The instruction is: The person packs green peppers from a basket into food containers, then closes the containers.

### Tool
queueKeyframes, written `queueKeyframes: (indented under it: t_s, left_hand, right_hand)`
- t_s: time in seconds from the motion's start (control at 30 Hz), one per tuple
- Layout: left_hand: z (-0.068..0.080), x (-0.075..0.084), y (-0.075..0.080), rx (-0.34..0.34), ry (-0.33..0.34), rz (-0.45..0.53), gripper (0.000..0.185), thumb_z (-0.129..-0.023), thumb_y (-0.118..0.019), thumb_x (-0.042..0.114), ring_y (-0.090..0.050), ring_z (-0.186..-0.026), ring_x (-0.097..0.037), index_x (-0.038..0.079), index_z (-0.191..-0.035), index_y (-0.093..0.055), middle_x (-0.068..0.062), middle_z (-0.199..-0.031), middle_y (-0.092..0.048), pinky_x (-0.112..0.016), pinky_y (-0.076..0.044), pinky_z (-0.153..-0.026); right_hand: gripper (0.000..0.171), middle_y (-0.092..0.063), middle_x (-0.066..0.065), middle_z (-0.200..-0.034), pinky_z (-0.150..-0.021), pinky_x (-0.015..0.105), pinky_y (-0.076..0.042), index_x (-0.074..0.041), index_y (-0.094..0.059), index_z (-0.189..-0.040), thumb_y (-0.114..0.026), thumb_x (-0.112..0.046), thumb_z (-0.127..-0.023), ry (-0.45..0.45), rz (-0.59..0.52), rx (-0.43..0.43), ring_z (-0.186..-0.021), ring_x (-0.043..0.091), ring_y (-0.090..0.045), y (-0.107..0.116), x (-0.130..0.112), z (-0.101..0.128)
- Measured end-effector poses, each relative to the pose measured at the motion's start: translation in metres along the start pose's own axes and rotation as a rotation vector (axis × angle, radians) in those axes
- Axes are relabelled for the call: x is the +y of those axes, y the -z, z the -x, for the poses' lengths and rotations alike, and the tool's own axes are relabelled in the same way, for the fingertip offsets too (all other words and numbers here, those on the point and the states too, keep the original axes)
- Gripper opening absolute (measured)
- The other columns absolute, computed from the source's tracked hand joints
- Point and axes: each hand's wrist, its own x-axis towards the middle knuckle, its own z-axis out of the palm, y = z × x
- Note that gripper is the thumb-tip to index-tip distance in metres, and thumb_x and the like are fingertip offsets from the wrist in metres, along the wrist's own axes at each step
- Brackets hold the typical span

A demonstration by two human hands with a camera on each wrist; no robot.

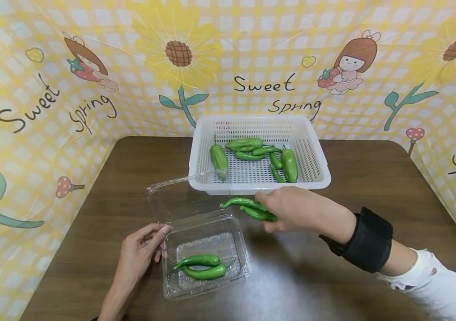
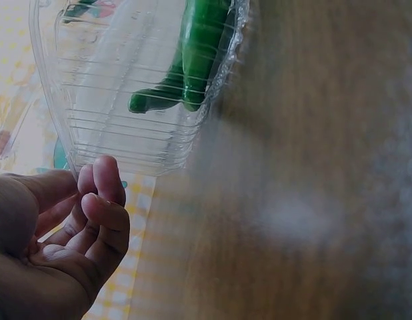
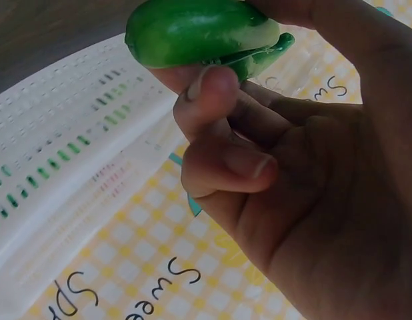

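Note:
In the head view my right hand [image 1: 294, 208] holds two slender green chili peppers [image 1: 246, 203], their ends pointing left over the table between the basket and the box. The right wrist view shows these green peppers [image 3: 199, 33] pinched by thumb and fingers. My left hand [image 1: 141, 252] grips the left edge of a clear plastic clamshell box [image 1: 208, 244] between thumb and fingers. Two green chili peppers [image 1: 205, 271] lie side by side near the front of that box. Its clear lid [image 1: 184, 198] stands raised at the back.
Behind the box stands a white perforated basket [image 1: 262, 185] with several green peppers [image 1: 244, 144] of large and small sizes. The lid's top edge overlaps the basket's front left corner in the head view. A printed cloth [image 1: 252, 53] surrounds the brown wooden table [image 1: 352, 178].

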Motion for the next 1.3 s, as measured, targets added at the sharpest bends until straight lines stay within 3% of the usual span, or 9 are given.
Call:
queueKeyframes:
  t_s: [0.37, 0.53, 0.87, 1.3]
  left_hand:
    - [-0.001, -0.001, 0.0, 0.001, 0.0, 0.003, 0.022, -0.097, -0.065, 0.025, -0.062, -0.048, -0.02, 0.005, -0.104, -0.072, -0.015, -0.068, -0.066, -0.031, -0.051, -0.042]
    - [-0.001, 0.0, 0.0, 0.0, 0.001, -0.008, 0.022, -0.097, -0.065, 0.026, -0.062, -0.048, -0.02, 0.006, -0.103, -0.072, -0.015, -0.068, -0.066, -0.031, -0.051, -0.042]
    - [-0.002, 0.0, -0.001, 0.002, 0.003, -0.015, 0.022, -0.097, -0.065, 0.026, -0.061, -0.048, -0.02, 0.006, -0.102, -0.072, -0.013, -0.067, -0.066, -0.031, -0.051, -0.042]
    - [-0.004, -0.001, -0.003, 0.007, 0.011, 0.007, 0.021, -0.097, -0.065, 0.022, -0.062, -0.047, -0.02, 0.003, -0.103, -0.071, -0.016, -0.067, -0.065, -0.03, -0.051, -0.041]
  right_hand:
    - [0.024, -0.04, -0.008, -0.063, -0.047, 0.02, -0.031, -0.011, -0.052, -0.093, -0.071, -0.024, -0.085, 0.071, -0.017, 0.01, -0.052, 0.006, -0.036, -0.009, -0.017, -0.013]
    - [0.024, -0.043, -0.008, -0.064, -0.047, 0.019, -0.035, -0.012, -0.053, -0.093, -0.071, -0.025, -0.084, 0.112, -0.027, 0.002, -0.054, 0.005, -0.039, -0.012, -0.027, -0.023]
    - [0.029, -0.044, -0.007, -0.067, -0.05, 0.019, -0.032, -0.01, -0.055, -0.1, -0.071, -0.031, -0.089, 0.151, -0.004, -0.053, -0.056, 0.005, -0.038, -0.017, -0.043, -0.041]
    - [0.029, -0.049, -0.006, -0.073, -0.055, 0.018, -0.038, -0.011, -0.056, -0.104, -0.07, -0.034, -0.092, 0.16, -0.017, -0.14, -0.06, 0.005, -0.044, -0.023, -0.058, -0.056]
